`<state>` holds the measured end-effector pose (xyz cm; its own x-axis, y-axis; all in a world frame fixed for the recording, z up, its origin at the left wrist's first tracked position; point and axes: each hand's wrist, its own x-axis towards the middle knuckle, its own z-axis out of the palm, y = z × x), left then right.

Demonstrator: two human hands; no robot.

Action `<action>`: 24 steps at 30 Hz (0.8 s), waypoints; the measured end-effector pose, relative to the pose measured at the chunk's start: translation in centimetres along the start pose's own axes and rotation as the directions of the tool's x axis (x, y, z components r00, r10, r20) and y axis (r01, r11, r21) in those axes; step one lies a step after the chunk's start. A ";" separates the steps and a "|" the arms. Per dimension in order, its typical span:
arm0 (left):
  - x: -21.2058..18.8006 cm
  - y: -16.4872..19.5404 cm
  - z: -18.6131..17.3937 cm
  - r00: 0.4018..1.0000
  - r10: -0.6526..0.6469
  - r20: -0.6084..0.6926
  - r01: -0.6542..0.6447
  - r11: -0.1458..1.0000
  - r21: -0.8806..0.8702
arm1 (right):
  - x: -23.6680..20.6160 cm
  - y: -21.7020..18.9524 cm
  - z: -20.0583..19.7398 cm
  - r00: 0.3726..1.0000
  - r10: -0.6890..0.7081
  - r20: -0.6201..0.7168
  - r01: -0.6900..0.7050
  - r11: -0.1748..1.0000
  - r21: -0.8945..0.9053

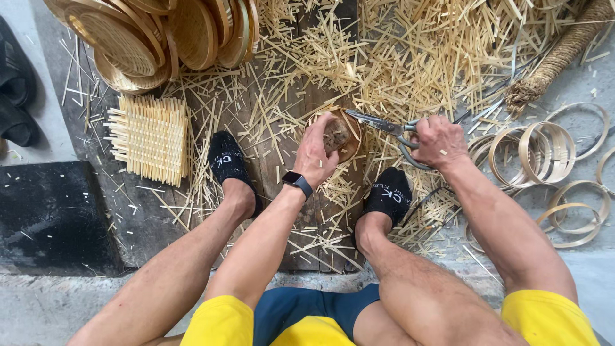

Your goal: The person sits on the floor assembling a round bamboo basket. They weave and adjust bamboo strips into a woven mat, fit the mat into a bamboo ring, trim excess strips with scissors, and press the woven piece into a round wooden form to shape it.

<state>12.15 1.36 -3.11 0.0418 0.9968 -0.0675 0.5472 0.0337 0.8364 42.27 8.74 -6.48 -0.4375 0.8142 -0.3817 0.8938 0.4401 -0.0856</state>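
1. At the far left edge of the floor (51, 301) a dark shoe (14, 83) is cut off by the picture, and a black mat (51, 218) lies below it.
2. Near the top left corner sits a pile of finished round woven trays (154, 38). They look done.
3. Just below the pile lies a square woven mat (150, 138) with loose stick ends all around. Its edges look not yet cut.
4. In the middle, on a dark wooden board (295, 115), the left hand (315, 154) is closed around a small round woven basket (339, 134). A black watch (297, 183) sits on that wrist.
5. The right hand (439, 141) is closed on the handles of metal scissors (387, 127). The blades touch the basket's rim. The two hands are a little apart.
6. Cut yellow sticks (397, 57) cover the floor, so a lot of trimming seems done. I cannot tell how much of this rim is left, because the left hand hides part of it.
7. On the right lie thin round hoops (541, 150), some cut off at the edge. A thick rope bundle (557, 54) lies at the top right corner.
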 end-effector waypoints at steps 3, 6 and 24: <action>0.8 0.0 -0.3 0.992 0.116 0.050 -0.118 0.992 0.047 | 0.6 -0.3 1.2 0.941 -0.105 -0.321 0.091 0.994 -0.057; 1.2 0.2 -0.8 0.977 0.145 0.154 -0.163 0.981 0.110 | 1.1 -0.4 2.5 0.934 -0.111 -0.339 0.089 0.993 -0.079; -1.0 0.6 2.3 0.969 0.005 -0.249 0.041 0.983 0.181 | 1.4 -0.6 1.2 0.996 -0.051 -0.079 0.048 0.998 -0.036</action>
<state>14.37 0.21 -3.77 -0.1646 0.9836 0.0742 0.6910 0.0612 0.7203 41.26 9.14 -8.05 -0.4886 0.8183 -0.3028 0.8678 0.4918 -0.0710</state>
